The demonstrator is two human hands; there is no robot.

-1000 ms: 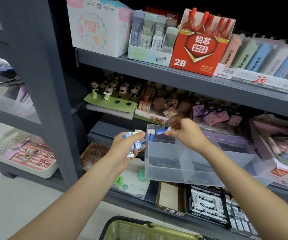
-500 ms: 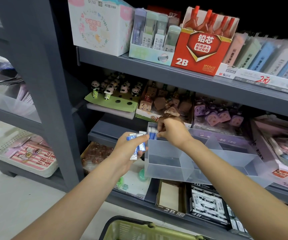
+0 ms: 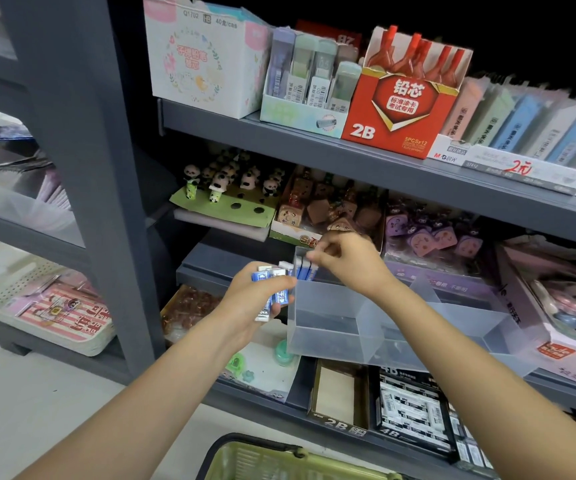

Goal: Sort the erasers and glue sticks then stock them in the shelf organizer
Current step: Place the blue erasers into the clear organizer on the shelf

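Pinching the top of one blue-and-white eraser [image 3: 309, 270], the right hand [image 3: 345, 261] sets it upright among a few others standing against the back-left corner of the clear shelf organizer [image 3: 376, 327]. That grip is pressed together at thumb and fingertips, wrist bent down over the rear wall. Just left of the organizer's edge, the left hand [image 3: 255, 303] curls round a small stack of erasers [image 3: 272, 289], perhaps four or five, though blur hides the count. Most of the left compartment lies open in front of the standing row, and the right compartment beyond the divider looks bare. A green basket [image 3: 279, 459] sits below
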